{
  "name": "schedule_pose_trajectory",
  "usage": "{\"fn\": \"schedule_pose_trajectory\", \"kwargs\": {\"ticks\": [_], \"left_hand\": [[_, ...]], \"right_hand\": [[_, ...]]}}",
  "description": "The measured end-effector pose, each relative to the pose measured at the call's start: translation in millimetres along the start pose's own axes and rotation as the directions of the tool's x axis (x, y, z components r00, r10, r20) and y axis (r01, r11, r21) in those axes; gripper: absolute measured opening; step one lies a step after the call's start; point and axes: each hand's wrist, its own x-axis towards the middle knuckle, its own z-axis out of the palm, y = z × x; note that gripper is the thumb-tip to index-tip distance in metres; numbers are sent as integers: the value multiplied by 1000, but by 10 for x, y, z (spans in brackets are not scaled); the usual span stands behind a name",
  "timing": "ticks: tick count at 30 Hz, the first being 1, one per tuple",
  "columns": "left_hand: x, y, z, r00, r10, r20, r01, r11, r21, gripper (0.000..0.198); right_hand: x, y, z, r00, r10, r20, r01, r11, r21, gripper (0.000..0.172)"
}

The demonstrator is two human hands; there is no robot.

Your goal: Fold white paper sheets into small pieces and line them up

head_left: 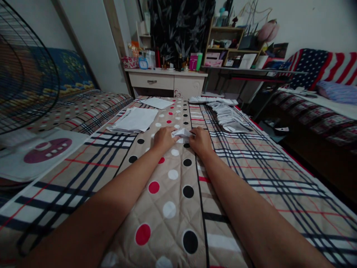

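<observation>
Both my arms reach forward over a quilted cover point(158, 178) with dots and plaid. Between my hands is a small folded white paper point(182, 133), held just above or on the cover; I cannot tell which. My left hand point(165, 139) pinches its left end, and my right hand point(201, 140) grips its right end. To the left of my left hand lies a stack of flat white sheets point(135, 120). Beyond it is another white sheet point(157, 102). Right of my right hand, a row of folded white papers point(227, 117) lies overlapping.
A bundle of white folded pieces point(213, 100) lies at the far right of the cover. A fan cage point(28, 70) stands close on the left, above a white bag point(47, 152). At the back is a dresser point(164, 80) with bottles and a clock point(143, 63).
</observation>
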Motion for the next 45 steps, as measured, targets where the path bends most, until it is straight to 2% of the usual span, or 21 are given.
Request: {"fn": "schedule_pose_trajectory", "kwargs": {"ticks": [5, 8, 10, 13, 18, 21, 24, 29, 32, 36, 41, 45], "left_hand": [[13, -21, 13, 992, 115, -54, -118, 990, -76, 37], [-8, -31, 7, 985, 153, -78, -167, 962, -214, 35], [-28, -31, 1, 988, 150, -44, -157, 935, -317, 38], [-44, -16, -1, 989, 146, 25, -123, 905, -408, 41], [-12, 16, 30, 983, 167, 80, -119, 902, -415, 34], [13, 12, 53, 980, 167, 104, -111, 907, -407, 31], [25, -7, 69, 983, 143, 117, -81, 904, -419, 29], [22, -27, 86, 984, 125, 127, -61, 906, -419, 23], [18, -26, 93, 983, 135, 126, -75, 917, -392, 19], [16, -16, 87, 978, 151, 142, -91, 928, -361, 18], [6, 7, 57, 974, 152, 165, -85, 931, -356, 18], [-1, 17, 38, 976, 137, 172, -72, 938, -339, 20]], "right_hand": [[-20, -4, -6, 998, 62, 11, -61, 996, -67, 19], [-29, 56, -69, 994, 111, 3, -109, 983, -146, 20], [-33, 176, -161, 995, 98, 15, -94, 978, -185, 19], [-62, 521, -366, 998, 42, -42, -49, 980, -192, 17], [-140, 1347, -703, 961, 7, -276, -69, 974, -216, 21], [-127, 1729, -779, 930, 51, -365, -158, 950, -271, 23], [-46, 1911, -748, 927, 79, -366, -213, 915, -342, 23], [172, 1896, -613, 952, 81, -296, -218, 856, -468, 21], [285, 1836, -551, 962, 168, -214, -260, 797, -545, 23], [335, 1777, -524, 947, 286, -146, -315, 740, -595, 27], [211, 1764, -567, 926, 333, -179, -377, 774, -509, 29], [79, 1662, -602, 900, 320, -295, -421, 814, -401, 30]]}}
